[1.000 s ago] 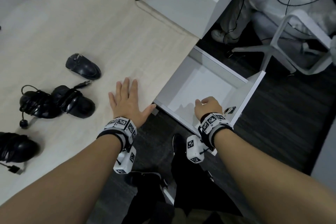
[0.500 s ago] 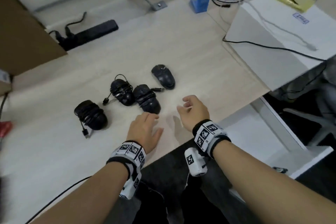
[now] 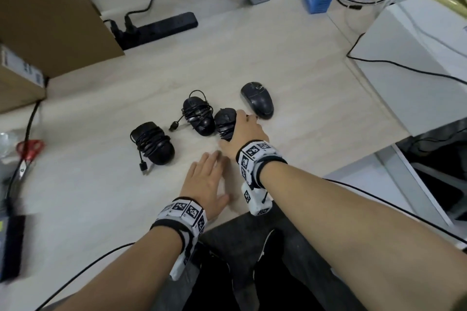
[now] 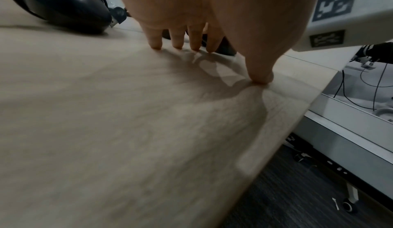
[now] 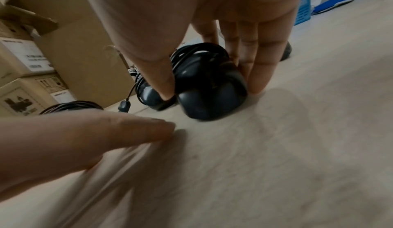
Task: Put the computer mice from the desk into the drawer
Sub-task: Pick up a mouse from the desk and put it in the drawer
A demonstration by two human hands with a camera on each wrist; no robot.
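Since the earlier frame, the right hand point(image 3: 242, 134) has reached the wrapped mouse point(image 5: 210, 87), thumb and fingers point(image 5: 261, 60) gripping its sides; neighbouring mouse point(image 3: 197, 115) just beside the thumb. Left hand point(image 3: 204, 184) flat, fingers straight on desk point(image 3: 290, 63).

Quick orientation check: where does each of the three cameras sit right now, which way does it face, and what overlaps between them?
Head: worn on the head, looking down at the desk with four black mice; both forearms, left hand and right hand show.
Left wrist: low over the desk, along the left hand's spread fingers touching the wood.
Right wrist: low, along thumb and fingers around the cable-wrapped mouse.
Shared: head and right wrist both show that mouse in the right hand's grip.
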